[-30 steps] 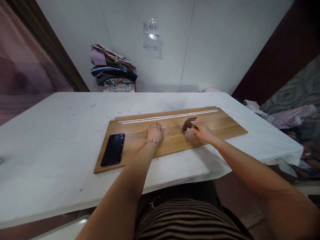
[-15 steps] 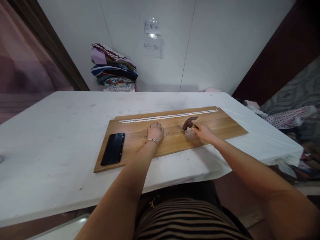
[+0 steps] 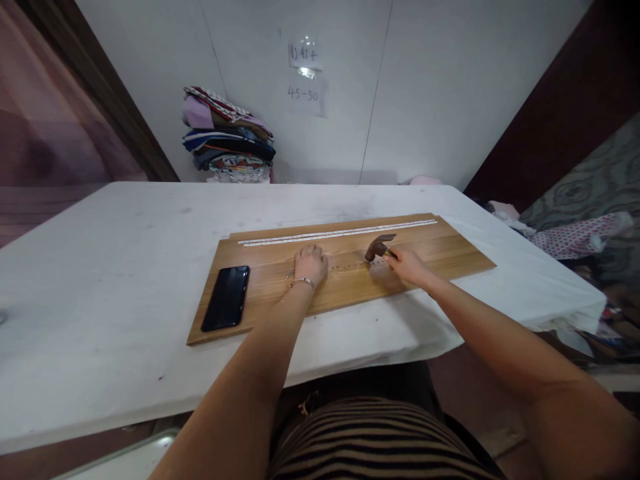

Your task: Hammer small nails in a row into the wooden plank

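My right hand is wrapped round the handle of a claw hammer. The hammer's rusty brown head is low over the wooden board, at a row of small nails standing in it. Whether the head touches a nail cannot be told. My left hand rests on the board at the left end of that row, back up, fingers curled in. What lies under its fingers is hidden. Small shiny metal bits show beside it, and a bracelet circles the wrist.
A black phone lies on the board's left end. Two white measuring strips run along its far side. The board lies on a white-covered table. Folded cloths are stacked against the wall, where paper notes hang.
Almost nothing differs. The hammer and both hands keep nearly the same places over the board.
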`<state>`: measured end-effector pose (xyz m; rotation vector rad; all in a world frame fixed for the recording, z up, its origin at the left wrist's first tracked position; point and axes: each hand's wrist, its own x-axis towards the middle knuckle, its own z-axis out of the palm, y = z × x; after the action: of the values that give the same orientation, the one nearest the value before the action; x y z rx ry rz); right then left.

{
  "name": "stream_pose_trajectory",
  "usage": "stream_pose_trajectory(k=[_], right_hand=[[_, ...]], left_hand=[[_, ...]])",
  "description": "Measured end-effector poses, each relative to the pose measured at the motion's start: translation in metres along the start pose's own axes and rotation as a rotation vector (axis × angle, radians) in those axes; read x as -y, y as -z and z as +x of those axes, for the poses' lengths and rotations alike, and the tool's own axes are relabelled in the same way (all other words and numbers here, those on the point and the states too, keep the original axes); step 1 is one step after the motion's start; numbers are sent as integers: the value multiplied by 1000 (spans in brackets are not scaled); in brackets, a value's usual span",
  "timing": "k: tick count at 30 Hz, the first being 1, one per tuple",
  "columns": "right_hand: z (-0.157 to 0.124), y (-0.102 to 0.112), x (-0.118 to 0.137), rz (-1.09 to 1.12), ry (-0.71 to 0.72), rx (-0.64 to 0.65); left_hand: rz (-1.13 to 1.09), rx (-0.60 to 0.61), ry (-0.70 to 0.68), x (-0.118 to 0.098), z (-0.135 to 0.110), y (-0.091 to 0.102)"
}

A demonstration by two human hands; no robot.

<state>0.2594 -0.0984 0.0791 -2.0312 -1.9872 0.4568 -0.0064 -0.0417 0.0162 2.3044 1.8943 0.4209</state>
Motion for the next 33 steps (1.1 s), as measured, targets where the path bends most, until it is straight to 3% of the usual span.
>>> stream_pose_trajectory(k=[33], right_hand=[[-1, -2, 3, -17, -38, 28]], left_hand=[[-12, 5, 9, 0, 1, 0]])
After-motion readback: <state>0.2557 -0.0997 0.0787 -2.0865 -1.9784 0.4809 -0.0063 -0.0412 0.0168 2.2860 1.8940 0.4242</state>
